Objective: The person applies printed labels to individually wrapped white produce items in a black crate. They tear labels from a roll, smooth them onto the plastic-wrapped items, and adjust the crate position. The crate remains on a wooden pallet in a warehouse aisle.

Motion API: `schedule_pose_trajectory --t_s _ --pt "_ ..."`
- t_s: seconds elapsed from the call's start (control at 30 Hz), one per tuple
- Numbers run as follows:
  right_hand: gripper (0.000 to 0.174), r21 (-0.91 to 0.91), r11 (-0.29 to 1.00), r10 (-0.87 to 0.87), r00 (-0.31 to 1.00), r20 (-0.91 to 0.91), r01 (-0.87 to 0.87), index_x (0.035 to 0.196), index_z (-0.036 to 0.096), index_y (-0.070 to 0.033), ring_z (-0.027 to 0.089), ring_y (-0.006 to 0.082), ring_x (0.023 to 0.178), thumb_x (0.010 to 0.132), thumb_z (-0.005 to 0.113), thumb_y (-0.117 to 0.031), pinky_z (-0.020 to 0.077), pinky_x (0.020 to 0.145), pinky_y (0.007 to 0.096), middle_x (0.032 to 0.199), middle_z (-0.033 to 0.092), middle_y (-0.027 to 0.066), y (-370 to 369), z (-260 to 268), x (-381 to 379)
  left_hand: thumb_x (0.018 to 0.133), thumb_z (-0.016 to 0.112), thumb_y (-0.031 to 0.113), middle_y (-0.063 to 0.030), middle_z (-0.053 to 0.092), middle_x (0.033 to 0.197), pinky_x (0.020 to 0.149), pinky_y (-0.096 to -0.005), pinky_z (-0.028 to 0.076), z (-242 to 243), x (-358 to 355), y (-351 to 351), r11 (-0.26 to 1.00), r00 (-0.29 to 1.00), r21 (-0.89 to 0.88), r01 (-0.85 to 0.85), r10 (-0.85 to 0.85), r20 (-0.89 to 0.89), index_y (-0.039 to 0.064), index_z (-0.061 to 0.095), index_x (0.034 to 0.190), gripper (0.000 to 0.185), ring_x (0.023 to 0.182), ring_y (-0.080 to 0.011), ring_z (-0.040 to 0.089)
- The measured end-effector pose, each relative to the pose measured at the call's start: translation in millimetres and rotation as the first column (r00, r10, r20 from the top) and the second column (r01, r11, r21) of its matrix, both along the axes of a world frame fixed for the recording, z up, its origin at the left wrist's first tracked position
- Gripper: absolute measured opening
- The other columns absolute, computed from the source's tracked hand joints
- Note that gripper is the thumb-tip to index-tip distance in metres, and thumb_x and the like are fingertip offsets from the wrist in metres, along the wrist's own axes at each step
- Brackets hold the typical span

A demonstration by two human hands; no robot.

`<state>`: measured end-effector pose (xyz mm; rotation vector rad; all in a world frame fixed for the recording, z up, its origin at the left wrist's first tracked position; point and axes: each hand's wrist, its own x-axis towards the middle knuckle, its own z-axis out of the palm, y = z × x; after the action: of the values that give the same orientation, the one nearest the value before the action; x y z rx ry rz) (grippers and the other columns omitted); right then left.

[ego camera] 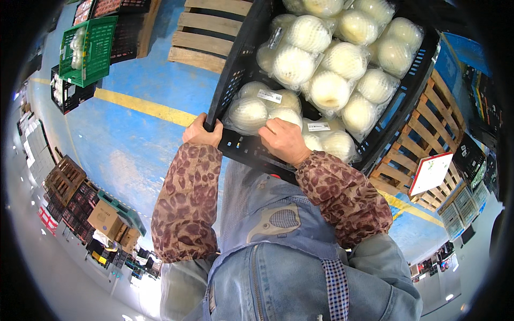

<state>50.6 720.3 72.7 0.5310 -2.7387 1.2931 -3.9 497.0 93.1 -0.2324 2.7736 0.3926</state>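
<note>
Before me is a black plastic crate [251,147] full of round, pale fruits in white foam nets, bagged in clear plastic packs [302,48]. My left hand [202,131] grips the crate's near left corner, fingers wrapped over the rim. Over the near wall, my right hand [284,139] is curled on the rim, its fingertips hidden, close against a labelled pack [249,113]. Another pack with a white label [332,138] lies to the right of that hand. Other packs are stacked higher towards the crate's middle and far side.
Wooden pallets lie at the upper left [209,34] and right [421,132] of the crate; a red-edged white board [431,173] rests on the right one. A green crate [94,52] stands at far left. Cardboard boxes [106,218] and stacked crates stand lower left.
</note>
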Motion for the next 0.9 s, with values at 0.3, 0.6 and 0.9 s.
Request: schedule_pose_trajectory --t_s 0.3,0.6,0.9 --pt "0.014 0.015 0.998 0.061 0.998 0.022 -0.061 0.077 0.049 -0.007 0.055 0.0215 0.069 0.067 0.058 -0.007 0.0466 0.057 0.0336 0.075 0.046 0.0054 -17 -5 14 0.072 0.070 0.036 -0.0131 0.063 0.068 0.058 -0.0421 0.048 -3 1 1 0.995 0.994 0.039 0.091 -0.088 -0.063 0.007 0.063 0.080 0.031 0.065 -0.0351 0.062" --pt "0.021 -0.006 1.000 0.009 1.000 0.027 -0.009 0.074 0.045 -0.009 0.053 0.0206 0.067 0.061 0.062 -0.011 0.0469 0.057 0.0327 0.074 0.044 0.0052 -21 -10 13 0.073 0.068 0.035 -0.0128 0.064 0.070 0.063 -0.0417 0.049 2 -3 6 0.996 0.994 -0.041 -0.085 0.087 0.066 0.009 0.064 0.081 0.028 0.070 -0.0343 0.063" --pt "0.028 -0.099 0.992 0.101 0.970 0.221 -0.081 0.089 0.061 -0.009 0.055 0.0214 0.077 0.067 0.074 -0.019 0.0468 0.062 0.0332 0.083 0.053 0.0022 39 54 49 0.075 0.069 0.033 -0.0161 0.067 0.077 0.066 -0.0405 0.050 4 -5 8 0.994 0.990 -0.052 -0.092 0.097 0.102 0.006 0.068 0.091 0.032 0.076 -0.0343 0.065"
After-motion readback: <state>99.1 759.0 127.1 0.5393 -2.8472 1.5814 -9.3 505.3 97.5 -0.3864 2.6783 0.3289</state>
